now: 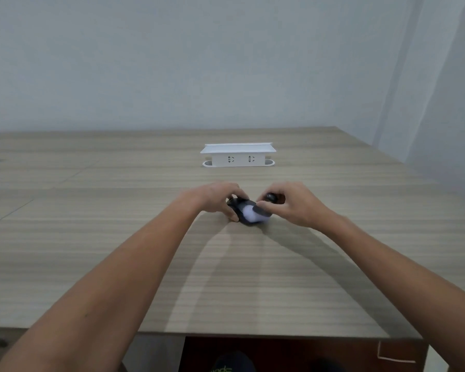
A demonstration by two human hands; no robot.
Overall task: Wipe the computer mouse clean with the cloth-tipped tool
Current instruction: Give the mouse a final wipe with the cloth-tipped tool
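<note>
A dark computer mouse (246, 214) lies on the wooden table (118, 237), a little beyond the middle. My left hand (218, 197) grips its left side, fingers curled over the front. My right hand (293, 204) holds a black cloth-tipped tool (265, 208). The tool's grey tip lies on the mouse's right side, and its round black end pokes up between my fingers. A pale glare covers the mouse's back.
A white socket box (238, 155) stands on the table behind the hands. The table's right edge runs close to a pale wall. The near edge is at the bottom, with a dark gap below it. Small objects lie at the far left.
</note>
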